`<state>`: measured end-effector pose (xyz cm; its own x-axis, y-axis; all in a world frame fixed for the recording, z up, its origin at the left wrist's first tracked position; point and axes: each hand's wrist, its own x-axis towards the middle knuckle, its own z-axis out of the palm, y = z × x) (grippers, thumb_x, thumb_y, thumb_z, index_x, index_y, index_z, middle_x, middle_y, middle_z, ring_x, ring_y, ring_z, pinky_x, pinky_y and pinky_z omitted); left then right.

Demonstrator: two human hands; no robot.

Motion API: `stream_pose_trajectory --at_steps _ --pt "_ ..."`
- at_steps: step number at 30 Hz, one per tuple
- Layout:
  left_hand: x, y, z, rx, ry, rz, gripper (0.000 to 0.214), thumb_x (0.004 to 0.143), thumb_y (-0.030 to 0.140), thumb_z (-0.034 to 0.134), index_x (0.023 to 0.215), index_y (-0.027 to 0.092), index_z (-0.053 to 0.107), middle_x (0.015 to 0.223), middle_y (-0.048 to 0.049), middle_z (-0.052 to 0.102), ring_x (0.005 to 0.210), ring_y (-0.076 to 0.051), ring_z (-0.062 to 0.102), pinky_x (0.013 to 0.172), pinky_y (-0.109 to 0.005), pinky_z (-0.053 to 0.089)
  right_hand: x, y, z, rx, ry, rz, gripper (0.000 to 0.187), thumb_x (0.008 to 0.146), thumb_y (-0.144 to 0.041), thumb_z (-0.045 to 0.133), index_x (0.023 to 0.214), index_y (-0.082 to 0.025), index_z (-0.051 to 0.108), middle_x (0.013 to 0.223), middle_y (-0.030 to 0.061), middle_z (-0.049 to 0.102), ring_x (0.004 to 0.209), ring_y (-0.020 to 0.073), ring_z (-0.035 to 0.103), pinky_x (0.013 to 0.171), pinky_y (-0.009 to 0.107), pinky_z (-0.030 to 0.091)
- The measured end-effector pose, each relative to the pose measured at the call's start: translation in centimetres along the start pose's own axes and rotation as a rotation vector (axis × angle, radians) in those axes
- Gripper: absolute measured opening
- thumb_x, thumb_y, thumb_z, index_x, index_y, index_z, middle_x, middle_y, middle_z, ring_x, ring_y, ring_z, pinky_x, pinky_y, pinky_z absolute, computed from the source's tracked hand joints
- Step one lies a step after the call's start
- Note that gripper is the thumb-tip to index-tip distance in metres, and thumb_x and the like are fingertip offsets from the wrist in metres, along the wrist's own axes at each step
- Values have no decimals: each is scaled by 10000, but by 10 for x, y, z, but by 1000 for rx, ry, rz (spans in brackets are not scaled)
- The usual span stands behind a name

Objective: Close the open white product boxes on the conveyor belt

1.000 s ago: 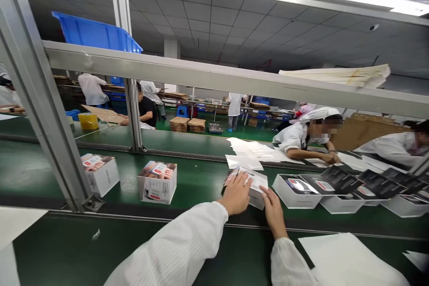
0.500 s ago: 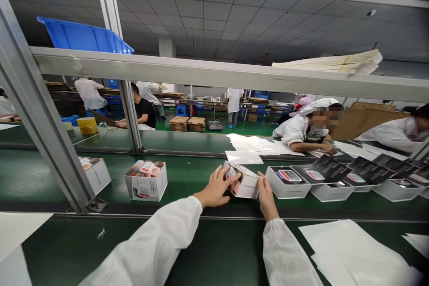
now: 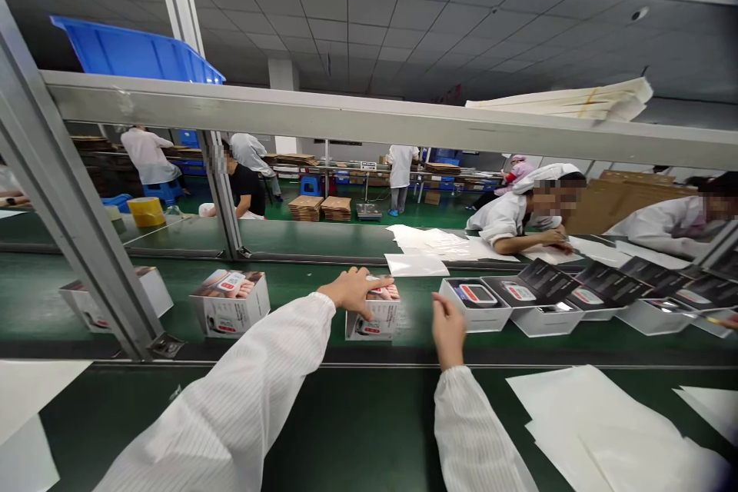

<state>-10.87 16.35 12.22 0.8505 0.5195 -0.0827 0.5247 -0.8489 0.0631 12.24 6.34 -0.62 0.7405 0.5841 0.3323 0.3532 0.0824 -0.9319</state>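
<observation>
My left hand lies over a closed printed carton, with the thumb on its front face and the fingers across its top. The carton stands upright on the green conveyor belt. To its right, my right hand is apart from the carton, fingers curled in and no object visible in them. Right beside that hand is an open white box with a device showing inside. Further left along the belt stands another closed carton.
More open boxes with raised black lids line the belt at right. A third carton is partly behind the metal post. White sheets lie at front right. Co-workers sit across the line; a blue bin rests overhead.
The carton that both hands held now stands turned, further left, under my left hand. My right hand has let go of it. The other cartons and boxes have shifted left in view.
</observation>
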Motion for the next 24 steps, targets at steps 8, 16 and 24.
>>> stream_pose_trajectory --at_steps 8,16,24 --pt "-21 -17 -6 -72 -31 -30 1064 666 550 805 1530 465 191 1496 -118 373 1328 -439 360 1033 -617 305 93 32 -103 -162 403 402 651 771 -606 496 1190 -123 619 1152 299 592 1062 434 554 827 546 423" --pt "-23 38 -3 24 393 94 774 873 431 689 1523 388 270 1635 -74 128 1488 -371 93 1176 -579 85 89 56 -73 103 153 188 743 726 -620 508 1296 -146 567 1186 129 651 1102 294 600 929 400 477" --pt "46 87 49 -290 393 104 827 854 218 606 1556 217 169 1641 -134 8 1499 -346 19 1198 -547 115 43 36 -60 10 -307 -11 593 756 -599 600 1243 -269 677 1448 56 504 1393 302 365 1179 438 217"
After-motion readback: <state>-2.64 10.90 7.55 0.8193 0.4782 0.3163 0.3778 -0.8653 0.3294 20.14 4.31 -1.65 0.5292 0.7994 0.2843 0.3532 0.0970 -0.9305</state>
